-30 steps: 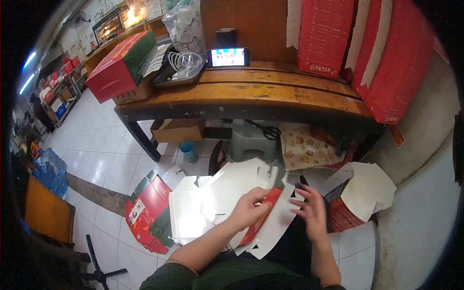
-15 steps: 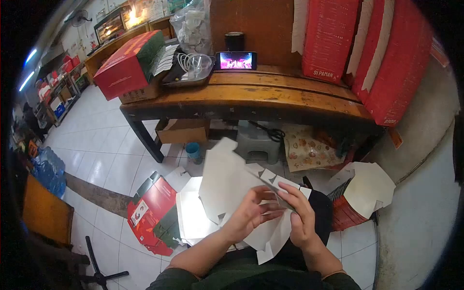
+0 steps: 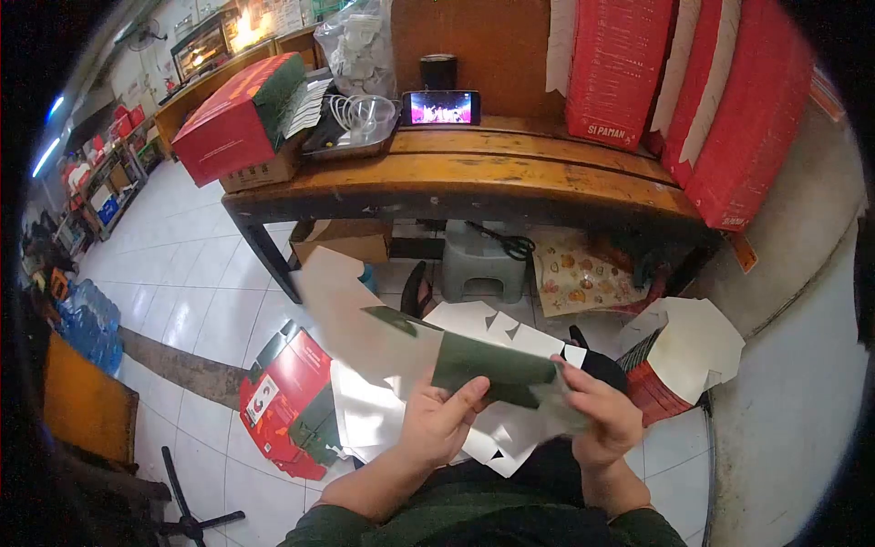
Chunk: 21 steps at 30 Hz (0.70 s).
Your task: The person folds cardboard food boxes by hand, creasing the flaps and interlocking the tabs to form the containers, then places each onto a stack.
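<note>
A cardboard sheet [image 3: 497, 363], white on one side with a dark green panel, is held up over my lap between both hands, its left part blurred. My left hand [image 3: 442, 417] grips its lower edge, thumb on the green panel. My right hand [image 3: 602, 410] is closed on its right end. Beneath it, white flat sheets [image 3: 369, 419] lie across my lap. To the left on the floor is a red and green flattened carton [image 3: 292, 401]. A stack of open cartons [image 3: 684, 356] with white insides stands at the right.
A wooden bench [image 3: 510, 169] stands in front, bearing a lit phone [image 3: 441, 108], a dark cup [image 3: 438, 71], a tray [image 3: 351, 132], a red box [image 3: 232, 123] and tall red cartons [image 3: 620, 73]. Under it are a grey stool [image 3: 483, 264], scissors [image 3: 510, 242] and a brown box [image 3: 342, 242].
The held sheet has swung over to the left, and its green side now shows. My right hand has moved right and my left hand slightly left, so they are farther apart.
</note>
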### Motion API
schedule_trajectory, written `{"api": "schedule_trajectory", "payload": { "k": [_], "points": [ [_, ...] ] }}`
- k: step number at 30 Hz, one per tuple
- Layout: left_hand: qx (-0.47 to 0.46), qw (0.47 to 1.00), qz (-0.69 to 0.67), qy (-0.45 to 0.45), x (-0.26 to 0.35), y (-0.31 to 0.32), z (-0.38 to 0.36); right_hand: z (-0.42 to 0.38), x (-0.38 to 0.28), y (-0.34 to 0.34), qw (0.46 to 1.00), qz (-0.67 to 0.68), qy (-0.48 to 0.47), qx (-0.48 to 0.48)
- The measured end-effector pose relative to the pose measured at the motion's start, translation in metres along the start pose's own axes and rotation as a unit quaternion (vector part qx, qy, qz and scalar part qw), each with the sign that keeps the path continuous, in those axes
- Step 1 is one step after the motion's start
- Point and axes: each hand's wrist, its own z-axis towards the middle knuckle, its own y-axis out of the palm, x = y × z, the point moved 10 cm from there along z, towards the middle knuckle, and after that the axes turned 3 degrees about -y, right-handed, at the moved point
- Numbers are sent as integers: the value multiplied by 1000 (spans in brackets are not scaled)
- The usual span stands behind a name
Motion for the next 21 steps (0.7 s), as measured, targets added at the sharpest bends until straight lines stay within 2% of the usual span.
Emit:
{"api": "schedule_trajectory", "payload": {
  "k": [1,4,5,8,10,11,14,15,17,18,19,20,21],
  "points": [
    [-11,1000,13,-6,-5,0,0,8,-10,11,981,-174,-49,-68],
    [-27,999,38,-17,-17,-4,-1,9,3,15,966,-205,-57,-146],
    [-36,999,28,-18,-18,-5,-1,9,6,13,968,-173,-44,-178],
    [-42,996,36,-64,-28,-5,0,13,1,1,972,-132,-78,-179],
    [-22,991,80,-102,-40,4,-3,3,-2,4,965,-194,-106,-139],
    [-51,986,93,-130,-53,1,-2,-4,0,8,962,-218,-112,-120],
    [-64,992,59,-90,-53,13,1,-11,8,14,958,-249,-105,-98],
    [-63,995,-20,-71,-56,8,1,-9,9,16,960,-245,-87,-109],
    [-62,987,131,-65,-57,5,5,-5,5,24,960,-227,-65,-152],
    [-61,975,206,-61,-56,4,7,-7,11,17,969,-206,-36,-132],
    [-60,971,223,-63,-56,3,9,-13,20,9,976,-186,-9,-111],
    [-104,945,307,-52,-53,6,9,-20,30,1,982,-165,18,-90],
    [-147,909,389,-42,-49,7,9,-26,38,-14,990,-136,32,-18]
  ]
}}
